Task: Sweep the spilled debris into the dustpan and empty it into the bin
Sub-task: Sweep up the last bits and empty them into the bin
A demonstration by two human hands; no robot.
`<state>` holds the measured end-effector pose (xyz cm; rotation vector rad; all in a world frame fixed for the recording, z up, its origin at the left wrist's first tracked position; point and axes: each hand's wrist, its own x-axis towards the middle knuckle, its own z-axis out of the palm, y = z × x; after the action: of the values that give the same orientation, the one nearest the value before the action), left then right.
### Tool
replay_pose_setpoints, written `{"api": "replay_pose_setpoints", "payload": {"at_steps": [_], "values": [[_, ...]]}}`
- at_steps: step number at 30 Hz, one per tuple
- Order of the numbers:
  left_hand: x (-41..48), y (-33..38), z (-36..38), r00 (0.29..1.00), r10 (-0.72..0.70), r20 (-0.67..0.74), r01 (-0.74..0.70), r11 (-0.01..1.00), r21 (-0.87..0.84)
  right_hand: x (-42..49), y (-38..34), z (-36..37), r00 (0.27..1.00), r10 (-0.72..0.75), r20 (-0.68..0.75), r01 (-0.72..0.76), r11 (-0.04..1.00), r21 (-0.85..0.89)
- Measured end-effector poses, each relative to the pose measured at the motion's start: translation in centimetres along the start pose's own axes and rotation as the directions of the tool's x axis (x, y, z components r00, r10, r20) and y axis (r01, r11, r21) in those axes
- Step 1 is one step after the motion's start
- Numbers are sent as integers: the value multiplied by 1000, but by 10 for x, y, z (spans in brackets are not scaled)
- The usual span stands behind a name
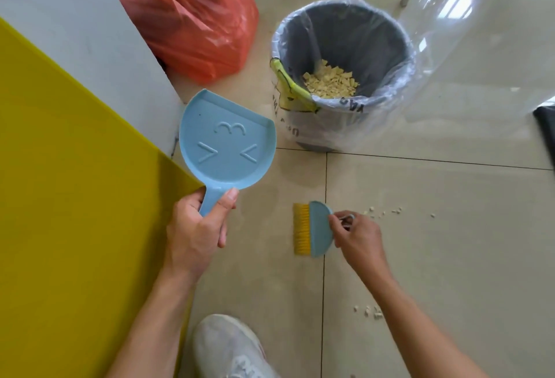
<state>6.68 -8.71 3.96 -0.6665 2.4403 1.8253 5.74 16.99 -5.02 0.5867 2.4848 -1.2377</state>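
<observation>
1. The debris (383,212) lies on the floor in small pale crumbs, well below the bin (345,77); some rests just beside our right hand (357,239), more nearer our shoe.
2. Our right hand pinches the brush (313,229); bristles point away from the crumbs.
3. Our left hand (195,233) clenches the empty dustpan (225,143), beside the bin.

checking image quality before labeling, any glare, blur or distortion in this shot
Head view: window glare on the glossy floor tiles at upper right; wide-angle bending of the yellow surface edge; dustpan and bin sharp; shoe at the bottom slightly soft.
</observation>
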Motion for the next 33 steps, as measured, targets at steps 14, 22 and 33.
{"api": "replay_pose_setpoints", "payload": {"at_steps": [14, 22, 33], "values": [[-14, -6, 9, 992, 52, 111, -57, 998, 40, -73, 6, 44, 948, -94, 303, 99, 995, 1], [-17, -9, 14, 992, 54, 117, -65, 994, 90, 2, 37, -49, 997, -77, 28, 82, 970, -229], [-48, -32, 21, 970, -44, 239, 27, 997, 73, -10, 58, -126, 986, -87, 140, 89, 996, -8]]}}
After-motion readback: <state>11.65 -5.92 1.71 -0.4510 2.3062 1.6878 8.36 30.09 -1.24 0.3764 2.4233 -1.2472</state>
